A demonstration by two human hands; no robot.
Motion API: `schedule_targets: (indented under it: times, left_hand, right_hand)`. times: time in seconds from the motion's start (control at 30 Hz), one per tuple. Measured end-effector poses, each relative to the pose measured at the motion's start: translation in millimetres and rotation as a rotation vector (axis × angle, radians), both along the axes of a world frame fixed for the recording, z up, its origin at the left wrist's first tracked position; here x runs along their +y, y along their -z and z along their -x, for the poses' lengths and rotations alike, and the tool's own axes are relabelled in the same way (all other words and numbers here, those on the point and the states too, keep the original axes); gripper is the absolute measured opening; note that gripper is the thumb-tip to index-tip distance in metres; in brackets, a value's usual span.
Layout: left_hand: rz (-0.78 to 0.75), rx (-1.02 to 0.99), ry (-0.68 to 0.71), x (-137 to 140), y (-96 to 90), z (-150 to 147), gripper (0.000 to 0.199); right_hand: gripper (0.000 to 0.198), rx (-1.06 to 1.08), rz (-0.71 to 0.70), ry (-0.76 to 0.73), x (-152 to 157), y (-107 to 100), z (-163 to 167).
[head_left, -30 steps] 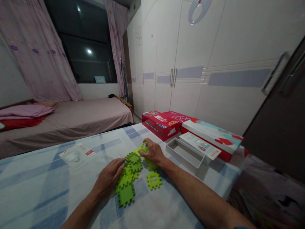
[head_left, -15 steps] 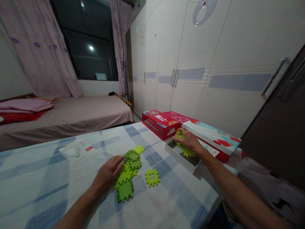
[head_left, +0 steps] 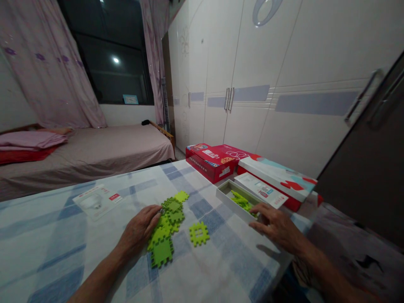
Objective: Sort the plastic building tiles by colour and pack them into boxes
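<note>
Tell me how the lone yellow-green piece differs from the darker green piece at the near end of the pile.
The lone piece is bright yellow-green; the darker piece is a deeper green. The lone piece has openings in its middle; the darker piece shows a solid face. The lone piece lies apart; the darker piece adjoins the pile. Both are squarish with toothed edges.

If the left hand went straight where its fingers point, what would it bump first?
Most likely the green puzzle pieces: the left hand is right at their edge, perhaps already touching them.
</note>
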State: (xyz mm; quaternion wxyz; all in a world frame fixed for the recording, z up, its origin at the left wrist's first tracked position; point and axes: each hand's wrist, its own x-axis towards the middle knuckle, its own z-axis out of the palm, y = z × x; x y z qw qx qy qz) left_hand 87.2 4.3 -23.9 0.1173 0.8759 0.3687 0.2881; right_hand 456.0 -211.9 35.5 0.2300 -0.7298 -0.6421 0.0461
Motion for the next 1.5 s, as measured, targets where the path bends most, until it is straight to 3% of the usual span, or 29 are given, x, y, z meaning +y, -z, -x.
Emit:
schedule_targets:
  times: [0.17, 0.4, 0.53, 0.7, 0.77, 0.9, 1.07, 1.17, 1.27, 1.5]
  left_hand:
    - [-0.030, 0.009, 0.019, -0.9, -3.9, 0.1, 0.043]
    - [-0.020, 0.010, 0.002, -1.4, -2.8, -1.1, 0.043]
    - [-0.023, 0.005, 0.008, -0.6, -1.1, -1.0, 0.042]
    - [-0.023, 0.009, 0.023, 2.0, 1.3, 0.1, 0.042]
    - [-0.028, 0.015, 0.022, 2.4, 1.4, 0.3, 0.042]
    - [-0.037, 0.011, 0.019, 0.2, -2.0, -0.3, 0.042]
    - [-0.047, 0.002, 0.020, -1.2, -3.0, -0.8, 0.041]
    - [-0.058, -0.001, 0.012, -0.6, -1.2, -0.3, 0.041]
    - [-0.050, -0.002, 0.014, -1.1, -1.0, 0.0, 0.041]
    - [-0.022, 0.012, 0.018, -0.2, 0.3, -0.1, 0.041]
  right_hand:
    - [0.020, -0.118, -0.072, 0.008, -0.7, 25.6, 5.7]
    - [0.029, -0.343, -0.191, 0.214, 5.6, 43.0, 25.1]
    - [0.029, -0.383, -0.196, 0.275, 5.1, 42.3, 33.2]
    - [0.025, -0.327, -0.299, 0.326, 4.6, 23.9, 27.4]
    - [0.024, -0.376, -0.314, 0.268, 9.1, 15.1, 20.2]
    - [0.025, -0.416, -0.187, 0.098, 29.0, 4.6, 8.5]
    - [0.036, -0.213, 0.032, -0.010, 52.7, 0.1, 6.0]
    - [0.037, -0.112, -0.020, -0.118, 54.7, -0.4, 3.1]
    - [0.037, -0.116, -0.087, -0.091, 51.1, 0.7, -1.6]
    - [0.036, -0.151, -0.003, -0.175, 55.7, 0.6, -3.0]
